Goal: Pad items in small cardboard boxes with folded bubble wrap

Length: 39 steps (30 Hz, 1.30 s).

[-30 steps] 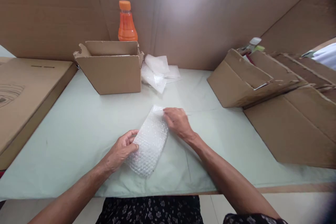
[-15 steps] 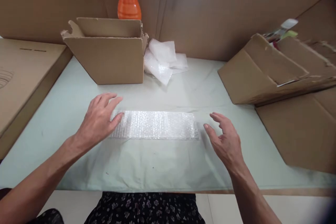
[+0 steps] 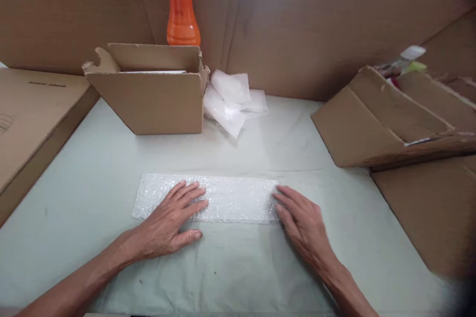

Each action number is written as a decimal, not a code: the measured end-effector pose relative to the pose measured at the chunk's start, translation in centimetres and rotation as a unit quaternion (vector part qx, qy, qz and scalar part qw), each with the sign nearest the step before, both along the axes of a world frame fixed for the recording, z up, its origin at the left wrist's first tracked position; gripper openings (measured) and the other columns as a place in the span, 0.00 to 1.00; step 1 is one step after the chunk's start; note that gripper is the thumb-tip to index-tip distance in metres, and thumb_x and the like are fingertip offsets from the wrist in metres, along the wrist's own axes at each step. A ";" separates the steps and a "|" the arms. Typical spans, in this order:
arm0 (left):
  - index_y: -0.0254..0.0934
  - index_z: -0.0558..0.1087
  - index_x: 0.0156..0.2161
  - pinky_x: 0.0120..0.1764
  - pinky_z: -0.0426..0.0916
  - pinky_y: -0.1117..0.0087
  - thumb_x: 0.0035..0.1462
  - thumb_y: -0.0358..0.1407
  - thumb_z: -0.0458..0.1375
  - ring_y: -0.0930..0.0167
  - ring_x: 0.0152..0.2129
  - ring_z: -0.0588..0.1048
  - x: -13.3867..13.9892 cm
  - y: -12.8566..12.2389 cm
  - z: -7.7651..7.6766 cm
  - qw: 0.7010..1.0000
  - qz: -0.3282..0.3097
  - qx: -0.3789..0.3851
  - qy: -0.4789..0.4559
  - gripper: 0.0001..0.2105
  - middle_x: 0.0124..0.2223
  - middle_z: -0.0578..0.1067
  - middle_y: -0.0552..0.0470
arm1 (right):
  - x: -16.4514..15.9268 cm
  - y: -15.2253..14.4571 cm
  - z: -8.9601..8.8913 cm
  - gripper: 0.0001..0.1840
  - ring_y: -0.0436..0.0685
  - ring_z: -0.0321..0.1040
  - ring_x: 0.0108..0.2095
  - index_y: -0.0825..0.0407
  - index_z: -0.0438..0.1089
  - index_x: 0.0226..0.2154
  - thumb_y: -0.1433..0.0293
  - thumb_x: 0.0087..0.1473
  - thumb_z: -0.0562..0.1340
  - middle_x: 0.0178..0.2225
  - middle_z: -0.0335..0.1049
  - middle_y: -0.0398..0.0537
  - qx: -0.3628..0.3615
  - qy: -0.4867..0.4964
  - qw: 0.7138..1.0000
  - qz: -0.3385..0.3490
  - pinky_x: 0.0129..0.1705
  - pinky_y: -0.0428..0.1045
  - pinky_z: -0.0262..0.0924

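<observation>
A long flat strip of bubble wrap (image 3: 238, 200) lies crosswise on the pale green cloth (image 3: 238, 153) that covers the table. My left hand (image 3: 169, 220) rests on its left half, fingers spread and the thumb down on the cloth in front of the strip. At the right end, my right hand (image 3: 303, 223) has its fingertips at the strip's edge, fingers stretched out and slightly apart. Neither hand is wrapped round anything.
An open cardboard box (image 3: 167, 104) stands at the back left, an orange bottle (image 3: 182, 15) behind it. Beside it lie folded bubble-wrap pieces (image 3: 230, 96). More cardboard boxes (image 3: 372, 114) stand on the right. A large flat carton (image 3: 40, 124) lies at the left.
My left hand has come down onto the bubble wrap, spread over it. My right hand has moved left to the strip's right end. The view has tilted up somewhat.
</observation>
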State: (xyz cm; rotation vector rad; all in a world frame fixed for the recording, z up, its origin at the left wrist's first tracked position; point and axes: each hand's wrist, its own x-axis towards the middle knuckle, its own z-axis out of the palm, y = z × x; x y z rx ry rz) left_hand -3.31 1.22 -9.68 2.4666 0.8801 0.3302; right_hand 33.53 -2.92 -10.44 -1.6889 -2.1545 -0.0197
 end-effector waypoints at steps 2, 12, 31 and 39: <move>0.45 0.65 0.66 0.68 0.57 0.46 0.67 0.42 0.56 0.57 0.69 0.59 -0.3 -0.1 0.0 0.998 0.040 0.033 -0.032 0.23 0.70 0.65 0.46 | 2.5 0.1 0.4 0.19 0.66 0.75 0.52 0.50 0.76 0.48 0.60 0.69 0.53 0.52 0.78 0.54 0.022 -0.002 0.998 -0.050 0.48 0.60 0.67; 0.32 0.73 0.57 0.45 0.71 0.52 0.66 0.39 0.48 0.56 0.40 0.78 -6.1 -2.0 0.2 0.902 0.388 0.129 0.142 0.20 0.41 0.80 0.43 | -1.9 3.1 1.0 0.15 0.67 0.76 0.49 0.49 0.73 0.34 0.59 0.63 0.56 0.49 0.79 0.54 -0.063 0.093 0.993 0.023 0.49 0.62 0.67; 0.46 0.60 0.68 0.66 0.63 0.48 0.55 0.21 0.51 0.62 0.66 0.64 2.7 -2.5 5.0 0.986 -0.070 -0.103 -0.113 0.36 0.67 0.69 0.48 | -8.2 -14.5 3.0 0.29 0.64 0.75 0.45 0.43 0.76 0.54 0.48 0.53 0.68 0.46 0.78 0.52 -0.389 0.666 0.635 -0.049 0.46 0.55 0.69; 0.40 0.65 0.66 0.53 0.74 0.58 0.61 0.34 0.54 0.62 0.49 0.78 5.8 -7.2 4.9 0.937 0.234 -0.201 -0.165 0.27 0.55 0.78 0.44 | -8.1 -7.9 6.3 0.37 0.60 0.77 0.44 0.38 0.50 0.71 0.48 0.66 0.57 0.54 0.74 0.54 -0.269 0.652 0.706 0.062 0.40 0.55 0.72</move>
